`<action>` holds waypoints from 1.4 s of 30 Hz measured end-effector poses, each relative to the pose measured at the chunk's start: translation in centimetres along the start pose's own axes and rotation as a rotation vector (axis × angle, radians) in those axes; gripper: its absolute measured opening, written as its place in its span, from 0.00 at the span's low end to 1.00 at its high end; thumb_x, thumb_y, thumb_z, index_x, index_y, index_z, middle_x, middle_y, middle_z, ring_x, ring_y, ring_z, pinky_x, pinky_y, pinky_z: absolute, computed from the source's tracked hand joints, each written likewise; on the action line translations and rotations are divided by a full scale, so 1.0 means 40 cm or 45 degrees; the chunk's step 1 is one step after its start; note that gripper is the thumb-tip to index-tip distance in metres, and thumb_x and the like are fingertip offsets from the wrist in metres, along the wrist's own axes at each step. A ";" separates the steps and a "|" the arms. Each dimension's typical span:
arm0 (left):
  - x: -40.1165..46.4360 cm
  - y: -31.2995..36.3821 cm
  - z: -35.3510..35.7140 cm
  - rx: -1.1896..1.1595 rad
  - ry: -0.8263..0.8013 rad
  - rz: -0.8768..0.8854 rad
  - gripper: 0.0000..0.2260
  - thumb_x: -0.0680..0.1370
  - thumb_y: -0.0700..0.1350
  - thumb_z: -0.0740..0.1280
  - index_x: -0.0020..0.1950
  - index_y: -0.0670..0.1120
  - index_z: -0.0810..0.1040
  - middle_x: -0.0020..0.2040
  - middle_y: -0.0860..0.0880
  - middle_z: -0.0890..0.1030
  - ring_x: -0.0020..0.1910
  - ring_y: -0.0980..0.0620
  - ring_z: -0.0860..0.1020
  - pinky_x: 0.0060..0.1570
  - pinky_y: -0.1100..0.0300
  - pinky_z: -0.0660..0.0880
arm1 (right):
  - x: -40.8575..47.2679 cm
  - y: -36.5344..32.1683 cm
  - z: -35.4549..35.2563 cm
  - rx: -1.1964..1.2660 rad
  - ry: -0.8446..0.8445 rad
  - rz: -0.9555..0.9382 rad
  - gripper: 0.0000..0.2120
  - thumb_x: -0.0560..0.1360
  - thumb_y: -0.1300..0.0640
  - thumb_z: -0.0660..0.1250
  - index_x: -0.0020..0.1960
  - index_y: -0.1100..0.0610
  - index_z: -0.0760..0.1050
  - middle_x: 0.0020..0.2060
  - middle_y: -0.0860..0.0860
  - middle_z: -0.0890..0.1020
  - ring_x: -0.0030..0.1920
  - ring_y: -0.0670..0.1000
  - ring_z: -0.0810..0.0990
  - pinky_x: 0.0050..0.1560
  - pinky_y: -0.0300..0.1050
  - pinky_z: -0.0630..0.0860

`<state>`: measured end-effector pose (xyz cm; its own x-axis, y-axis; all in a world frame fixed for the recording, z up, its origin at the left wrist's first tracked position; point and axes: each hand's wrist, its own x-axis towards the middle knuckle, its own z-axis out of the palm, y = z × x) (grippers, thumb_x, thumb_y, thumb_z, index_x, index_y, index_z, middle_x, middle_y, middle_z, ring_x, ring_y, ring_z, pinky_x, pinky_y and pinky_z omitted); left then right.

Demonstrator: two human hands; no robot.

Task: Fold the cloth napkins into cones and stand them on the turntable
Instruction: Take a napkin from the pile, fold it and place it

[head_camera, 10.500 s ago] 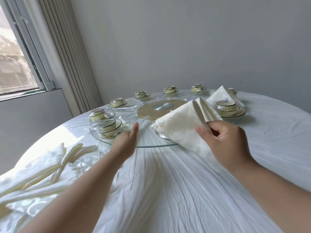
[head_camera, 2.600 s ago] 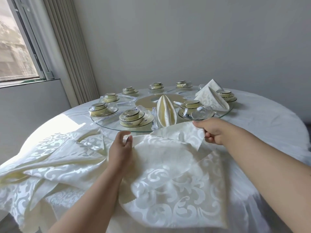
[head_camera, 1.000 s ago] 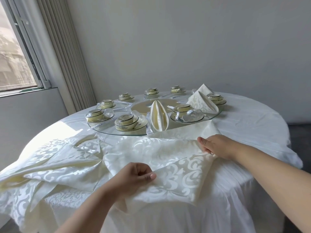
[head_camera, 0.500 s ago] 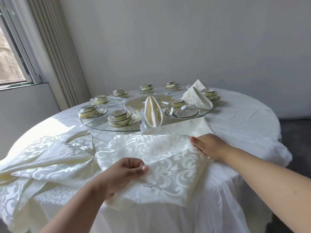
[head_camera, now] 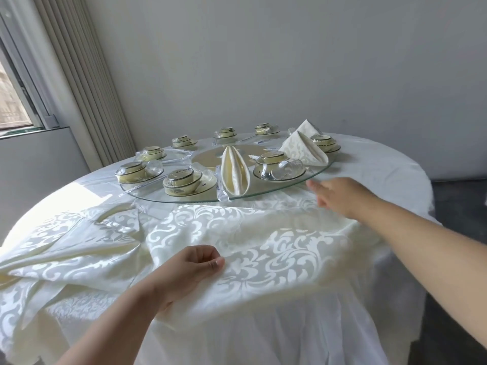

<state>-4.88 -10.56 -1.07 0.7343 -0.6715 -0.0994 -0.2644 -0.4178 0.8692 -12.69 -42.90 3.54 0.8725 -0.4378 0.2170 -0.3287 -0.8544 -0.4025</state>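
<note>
1. Left hand (head_camera: pixel 188 270) nearest, at front edge of table (head_camera: pixel 382 180); fingers curled, thumb and forefinger pinching near edge of flat napkin (head_camera: pixel 253 241)
2. Flat napkin is cream with white scroll pattern, spread over tablecloth between the two hands, near part hanging off the table edge
3. Heap of loose napkins (head_camera: pixel 68 248) lies left of it, overlapping, same pattern
4. Right hand (head_camera: pixel 340 194) at far right corner of flat napkin, motion-blurred; fingers look stretched out and flat, cannot tell if touching the cloth, holds nothing visible
5. Glass turntable (head_camera: pixel 184 200) just beyond, rim near right hand
6. Cone napkin (head_camera: pixel 234 173) stands upright on near rim, between two wrapped bowl sets (head_camera: pixel 184 180)
7. Two more folded napkins (head_camera: pixel 303 150) stand at far right of turntable, beside another bowl set
8. More wrapped bowl sets ring the far rim
</note>
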 end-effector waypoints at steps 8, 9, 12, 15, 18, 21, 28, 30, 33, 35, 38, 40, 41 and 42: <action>-0.088 0.000 -0.002 -0.402 0.157 -0.136 0.12 0.80 0.44 0.63 0.37 0.46 0.71 0.30 0.48 0.65 0.25 0.54 0.63 0.22 0.64 0.60 | -0.110 -0.064 0.041 0.310 -0.688 0.009 0.21 0.73 0.39 0.66 0.39 0.57 0.75 0.30 0.50 0.74 0.30 0.47 0.72 0.32 0.37 0.67; -0.105 0.002 -0.005 -0.470 0.120 -0.151 0.11 0.79 0.45 0.65 0.38 0.46 0.72 0.32 0.46 0.66 0.28 0.51 0.64 0.25 0.63 0.60 | -0.120 -0.058 0.033 0.459 -0.745 -0.019 0.19 0.71 0.42 0.68 0.36 0.57 0.71 0.27 0.50 0.70 0.25 0.46 0.67 0.27 0.37 0.63; -0.152 0.025 -0.010 -0.610 0.048 -0.181 0.03 0.72 0.45 0.71 0.40 0.46 0.80 0.42 0.42 0.73 0.40 0.45 0.69 0.34 0.56 0.63 | -0.143 -0.051 0.001 0.869 -0.810 -0.011 0.13 0.69 0.50 0.69 0.35 0.58 0.70 0.25 0.51 0.71 0.22 0.46 0.67 0.22 0.37 0.63; -0.194 0.047 -0.018 -0.695 0.029 -0.212 0.07 0.65 0.42 0.71 0.40 0.42 0.84 0.44 0.39 0.78 0.42 0.44 0.76 0.36 0.57 0.74 | -0.148 -0.080 -0.051 1.038 -0.843 -0.030 0.11 0.75 0.56 0.67 0.35 0.57 0.74 0.27 0.51 0.76 0.25 0.46 0.72 0.24 0.37 0.70; -0.214 0.064 -0.029 -0.681 0.106 -0.165 0.07 0.64 0.43 0.71 0.38 0.42 0.84 0.40 0.42 0.78 0.34 0.51 0.76 0.28 0.66 0.71 | -0.112 -0.134 -0.086 0.655 -0.628 -0.137 0.12 0.76 0.55 0.67 0.35 0.56 0.75 0.23 0.46 0.73 0.23 0.44 0.68 0.24 0.35 0.65; -0.202 0.062 -0.048 -0.639 0.193 -0.180 0.06 0.65 0.46 0.71 0.37 0.44 0.83 0.38 0.43 0.74 0.32 0.51 0.71 0.26 0.64 0.67 | -0.033 -0.210 -0.068 0.117 -0.325 -0.304 0.10 0.76 0.50 0.67 0.39 0.53 0.76 0.24 0.44 0.74 0.24 0.43 0.69 0.27 0.37 0.64; -0.098 -0.010 -0.094 0.204 0.696 -0.122 0.13 0.79 0.49 0.64 0.37 0.44 0.72 0.21 0.53 0.70 0.18 0.58 0.64 0.21 0.63 0.60 | 0.158 -0.354 0.143 -0.101 -0.267 -0.427 0.12 0.77 0.51 0.65 0.49 0.61 0.77 0.44 0.55 0.80 0.43 0.54 0.76 0.40 0.44 0.67; -0.069 -0.023 -0.119 0.377 0.788 -0.114 0.11 0.79 0.50 0.64 0.39 0.47 0.74 0.25 0.52 0.76 0.21 0.58 0.69 0.25 0.61 0.65 | 0.202 -0.366 0.197 -0.083 -0.256 -0.392 0.10 0.77 0.51 0.66 0.46 0.58 0.75 0.45 0.55 0.80 0.44 0.54 0.76 0.41 0.44 0.67; -0.036 -0.049 -0.138 0.530 0.786 -0.140 0.10 0.79 0.52 0.63 0.40 0.49 0.74 0.30 0.51 0.79 0.28 0.56 0.74 0.30 0.60 0.67 | 0.237 -0.386 0.244 -0.053 -0.271 -0.379 0.06 0.76 0.52 0.67 0.44 0.53 0.73 0.45 0.50 0.78 0.46 0.52 0.75 0.41 0.42 0.67; -0.023 -0.071 -0.137 0.621 0.771 -0.162 0.10 0.78 0.53 0.63 0.40 0.50 0.73 0.32 0.52 0.78 0.34 0.56 0.75 0.32 0.61 0.66 | 0.250 -0.400 0.264 -0.047 -0.298 -0.417 0.04 0.76 0.52 0.67 0.46 0.53 0.75 0.48 0.50 0.79 0.48 0.51 0.76 0.43 0.41 0.68; -0.014 -0.100 -0.133 0.677 0.777 -0.168 0.10 0.78 0.53 0.63 0.39 0.51 0.72 0.36 0.52 0.77 0.38 0.55 0.74 0.34 0.61 0.64 | 0.265 -0.423 0.287 -0.052 -0.288 -0.472 0.07 0.76 0.53 0.67 0.50 0.56 0.78 0.52 0.51 0.79 0.50 0.50 0.75 0.46 0.41 0.69; -0.014 -0.108 -0.132 0.621 0.798 -0.161 0.10 0.78 0.53 0.63 0.38 0.52 0.72 0.35 0.53 0.77 0.38 0.56 0.74 0.34 0.62 0.64 | 0.274 -0.437 0.303 -0.061 -0.296 -0.474 0.06 0.77 0.53 0.66 0.49 0.55 0.77 0.52 0.51 0.79 0.51 0.50 0.75 0.47 0.42 0.70; -0.014 -0.109 -0.131 0.588 0.814 -0.167 0.10 0.78 0.53 0.63 0.38 0.52 0.72 0.35 0.53 0.77 0.37 0.57 0.74 0.34 0.62 0.64 | 0.276 -0.445 0.310 -0.058 -0.297 -0.471 0.06 0.77 0.52 0.66 0.49 0.54 0.76 0.52 0.51 0.79 0.52 0.51 0.75 0.49 0.43 0.71; -0.015 -0.109 -0.129 0.565 0.836 -0.178 0.10 0.78 0.53 0.63 0.39 0.51 0.72 0.35 0.53 0.77 0.37 0.57 0.74 0.33 0.63 0.64 | 0.277 -0.451 0.315 -0.050 -0.293 -0.468 0.06 0.77 0.52 0.65 0.49 0.54 0.75 0.52 0.50 0.78 0.53 0.51 0.75 0.50 0.45 0.71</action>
<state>-0.93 -5.18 -2.30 0.9602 -0.1557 0.2317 -0.2651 -0.7686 0.5822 7.46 -28.79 2.00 0.9905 -0.0324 0.1340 0.0095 -0.9537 -0.3005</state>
